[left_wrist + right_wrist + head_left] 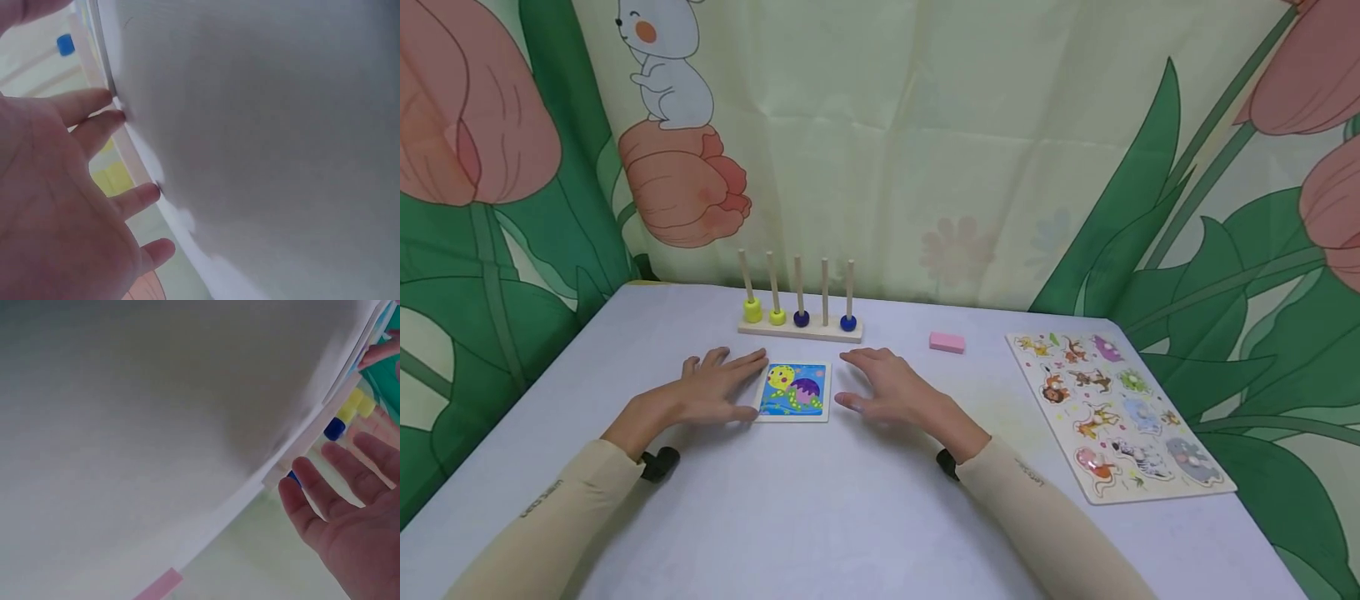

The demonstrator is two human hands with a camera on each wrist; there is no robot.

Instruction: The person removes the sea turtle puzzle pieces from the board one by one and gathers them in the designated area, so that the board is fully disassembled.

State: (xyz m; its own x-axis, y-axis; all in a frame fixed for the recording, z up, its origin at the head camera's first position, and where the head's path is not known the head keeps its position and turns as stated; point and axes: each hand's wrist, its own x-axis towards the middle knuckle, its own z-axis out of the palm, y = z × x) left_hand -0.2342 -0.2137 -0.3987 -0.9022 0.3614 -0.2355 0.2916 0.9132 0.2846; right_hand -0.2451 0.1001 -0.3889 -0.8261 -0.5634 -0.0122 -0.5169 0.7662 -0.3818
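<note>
A small square picture puzzle [793, 392] with a yellow and purple turtle on blue lies flat on the table. Beside its left edge is the left hand [711, 390], fingers spread, with thumb and index fingertip at the puzzle's border. In the left wrist view this hand [56, 187] shows its palm and spread fingers, holding nothing. The right hand [895, 390] hovers just right of the puzzle, a small gap between them, its fingers extended. The right wrist view also shows the right hand [356, 506] with nothing in its fingers.
Behind the puzzle stands a wooden peg rack [801, 329] with yellow and dark blue beads. A pink block [947, 342] lies right of it. An animal peg puzzle board [1082, 442] is on the right. A printed curtain [880, 167] hangs behind the white table [820, 517].
</note>
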